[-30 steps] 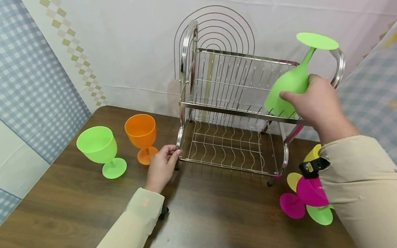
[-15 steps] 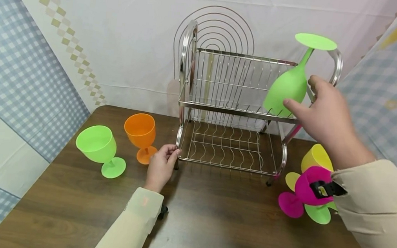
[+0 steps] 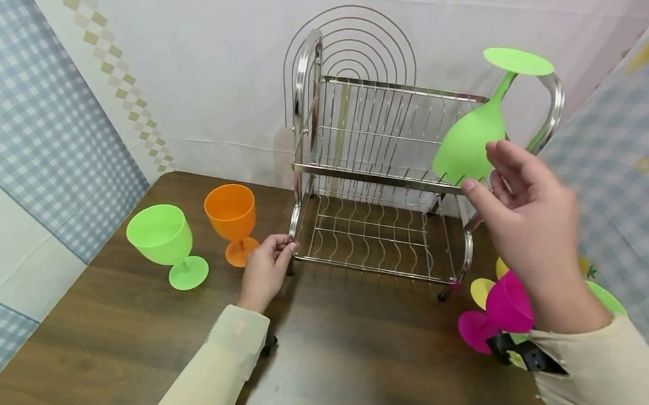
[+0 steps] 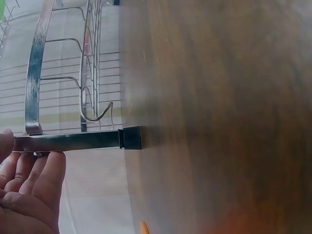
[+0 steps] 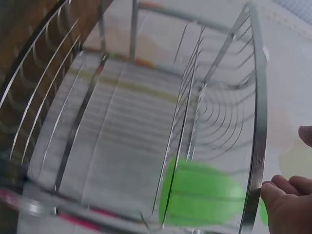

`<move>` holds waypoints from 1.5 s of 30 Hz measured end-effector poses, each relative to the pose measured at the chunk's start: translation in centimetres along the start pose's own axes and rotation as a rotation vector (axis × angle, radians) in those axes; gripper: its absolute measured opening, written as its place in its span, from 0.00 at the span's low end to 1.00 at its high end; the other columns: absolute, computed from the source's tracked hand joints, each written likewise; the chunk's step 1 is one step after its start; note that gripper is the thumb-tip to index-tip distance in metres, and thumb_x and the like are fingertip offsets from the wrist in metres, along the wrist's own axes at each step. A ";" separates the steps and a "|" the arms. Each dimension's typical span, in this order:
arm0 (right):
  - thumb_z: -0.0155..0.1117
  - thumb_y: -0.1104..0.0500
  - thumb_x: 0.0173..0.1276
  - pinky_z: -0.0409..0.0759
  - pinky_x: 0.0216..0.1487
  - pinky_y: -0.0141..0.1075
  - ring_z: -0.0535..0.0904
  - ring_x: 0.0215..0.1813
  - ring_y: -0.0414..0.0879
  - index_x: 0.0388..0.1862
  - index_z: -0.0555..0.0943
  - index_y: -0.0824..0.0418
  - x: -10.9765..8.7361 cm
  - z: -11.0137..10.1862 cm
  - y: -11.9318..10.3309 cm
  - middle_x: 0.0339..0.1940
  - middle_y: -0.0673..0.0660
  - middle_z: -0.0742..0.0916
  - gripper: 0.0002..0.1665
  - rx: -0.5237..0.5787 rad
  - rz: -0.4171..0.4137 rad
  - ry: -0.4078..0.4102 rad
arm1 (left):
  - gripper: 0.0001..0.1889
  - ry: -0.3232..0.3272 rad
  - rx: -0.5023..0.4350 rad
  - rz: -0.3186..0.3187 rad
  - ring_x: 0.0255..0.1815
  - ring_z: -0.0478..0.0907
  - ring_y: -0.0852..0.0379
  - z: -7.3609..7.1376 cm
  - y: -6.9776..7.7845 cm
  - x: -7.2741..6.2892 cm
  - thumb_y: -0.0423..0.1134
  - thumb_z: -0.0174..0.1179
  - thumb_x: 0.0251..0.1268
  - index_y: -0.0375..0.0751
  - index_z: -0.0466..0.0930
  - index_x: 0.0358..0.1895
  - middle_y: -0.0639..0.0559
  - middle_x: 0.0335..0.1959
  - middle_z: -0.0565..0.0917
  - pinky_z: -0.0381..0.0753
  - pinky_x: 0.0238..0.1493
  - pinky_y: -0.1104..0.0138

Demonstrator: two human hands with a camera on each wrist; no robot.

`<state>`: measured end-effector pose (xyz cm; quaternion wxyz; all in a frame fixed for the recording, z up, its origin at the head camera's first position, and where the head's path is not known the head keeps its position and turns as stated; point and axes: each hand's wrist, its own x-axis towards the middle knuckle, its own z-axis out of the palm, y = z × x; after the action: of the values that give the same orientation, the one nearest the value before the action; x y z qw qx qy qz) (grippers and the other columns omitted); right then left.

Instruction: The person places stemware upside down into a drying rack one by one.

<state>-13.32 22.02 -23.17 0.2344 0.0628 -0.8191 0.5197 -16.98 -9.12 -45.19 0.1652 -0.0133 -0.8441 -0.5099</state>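
A two-tier metal dish rack [image 3: 384, 181] stands on the wooden table. My left hand [image 3: 265, 269] pinches its front left leg between thumb and fingers, and the left wrist view shows that leg [image 4: 73, 141] with its black foot. Upside down on the upper tier's right end leans a light green goblet [image 3: 467, 144], its round base up and its bowl down among the wires. My right hand [image 3: 538, 215] is just in front of and right of this goblet, fingers loosely extended, holding nothing. In the right wrist view the green bowl [image 5: 204, 195] shows through the wires.
Left of the rack stand an orange goblet [image 3: 231, 212] and another green goblet [image 3: 160, 236]. On the right, partly behind my right arm, are a magenta goblet [image 3: 509, 303], a yellow goblet [image 3: 481, 293] and a green one [image 3: 606, 298]. A patterned cloth hangs behind.
My right hand has let go of the green goblet and drawn back down and to the right. The goblet stays on the upper tier. My left hand keeps its place.
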 end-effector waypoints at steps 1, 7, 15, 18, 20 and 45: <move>0.71 0.69 0.63 0.75 0.61 0.27 0.76 0.68 0.44 0.68 0.74 0.66 -0.4 0.3 0.0 0.64 0.58 0.82 0.34 0.052 -0.012 0.008 | 0.11 0.000 0.001 0.002 0.41 0.87 0.49 0.0 -0.1 0.0 0.39 0.62 0.72 0.33 0.82 0.48 0.43 0.41 0.88 0.87 0.43 0.57; 0.64 0.81 0.58 0.75 0.65 0.35 0.79 0.63 0.52 0.59 0.78 0.75 -3.0 2.3 1.0 0.56 0.64 0.85 0.27 0.475 -0.227 0.117 | 0.11 -0.011 -0.013 -0.017 0.42 0.87 0.50 0.1 -0.2 0.2 0.39 0.62 0.72 0.34 0.81 0.48 0.44 0.42 0.88 0.87 0.45 0.58; 0.61 0.86 0.55 0.75 0.65 0.41 0.80 0.61 0.57 0.56 0.75 0.85 -6.0 3.6 3.0 0.56 0.71 0.84 0.26 0.624 -0.338 0.110 | 0.11 -0.026 -0.050 -0.059 0.43 0.87 0.50 0.0 0.1 -0.2 0.39 0.61 0.73 0.34 0.81 0.49 0.45 0.42 0.88 0.87 0.46 0.58; 0.60 0.88 0.54 0.76 0.63 0.40 0.81 0.60 0.57 0.56 0.74 0.86 -6.7 3.9 3.6 0.55 0.71 0.84 0.27 0.634 -0.314 0.107 | 0.11 -0.023 -0.062 -0.071 0.43 0.87 0.50 0.2 0.0 -0.3 0.38 0.61 0.72 0.34 0.81 0.49 0.44 0.43 0.88 0.86 0.47 0.58; 0.59 0.88 0.54 0.76 0.63 0.40 0.81 0.60 0.57 0.56 0.74 0.86 -7.2 4.1 4.0 0.55 0.70 0.84 0.27 0.622 -0.293 0.110 | 0.11 -0.022 -0.066 -0.077 0.43 0.87 0.50 0.3 0.0 -0.2 0.38 0.61 0.72 0.34 0.81 0.49 0.45 0.43 0.88 0.86 0.48 0.58; 0.58 0.85 0.62 0.78 0.60 0.41 0.83 0.59 0.53 0.57 0.73 0.85 -11.5 7.3 8.8 0.54 0.67 0.86 0.23 0.687 -0.030 0.177 | 0.10 -0.028 -0.052 -0.070 0.43 0.87 0.51 0.2 -0.1 -0.2 0.39 0.61 0.72 0.36 0.81 0.48 0.46 0.43 0.88 0.87 0.45 0.59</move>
<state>-8.56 17.90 -38.11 0.2773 0.1046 -0.5718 0.7649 -16.90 -8.95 -45.43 0.1349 0.0050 -0.8328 -0.5369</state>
